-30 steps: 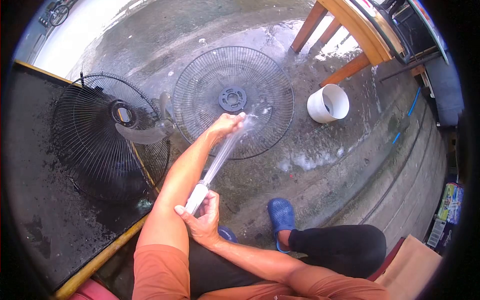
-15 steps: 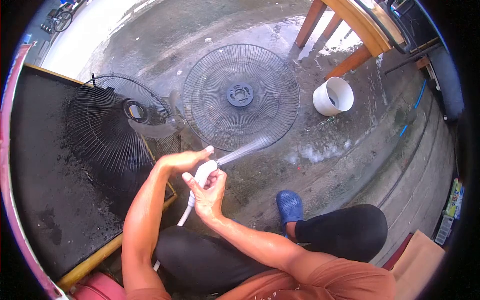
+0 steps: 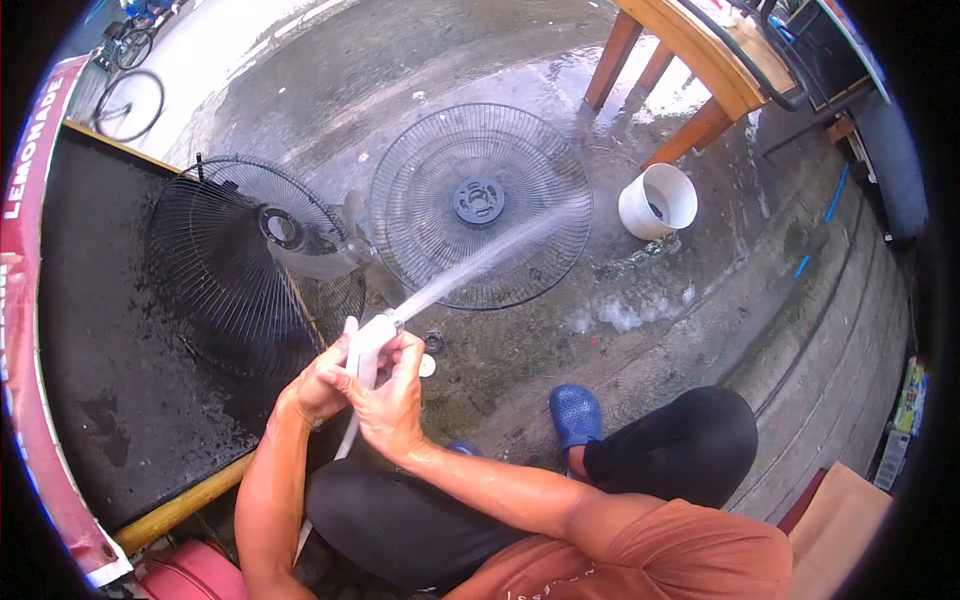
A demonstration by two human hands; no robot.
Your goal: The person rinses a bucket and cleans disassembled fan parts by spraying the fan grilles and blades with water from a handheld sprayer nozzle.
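Observation:
Both my hands are around a white spray nozzle [image 3: 368, 350]. My left hand [image 3: 322, 382] is on its left side with the thumb up, and my right hand [image 3: 388, 400] wraps it from the right. Water shoots from the nozzle up and right onto a round black fan grille [image 3: 480, 255] lying on the wet floor. Left of that, a second fan grille [image 3: 215, 290] rests on a black board, and a grey translucent fan blade [image 3: 315, 263] lies at its right side. A white hose [image 3: 348, 438] runs down from the nozzle.
A white bucket [image 3: 640, 215] stands right of the grille, near a wooden table [image 3: 700, 50]. The black board [image 3: 95, 350] fills the left, beside a red banner [image 3: 30, 300]. Small round parts [image 3: 433, 342] lie near my hands. Foam and blue strips lie on the floor.
My left hand has come from the spray over the grille back to the nozzle. The nozzle has moved down and left in view, and its jet now lands on the grille's right part.

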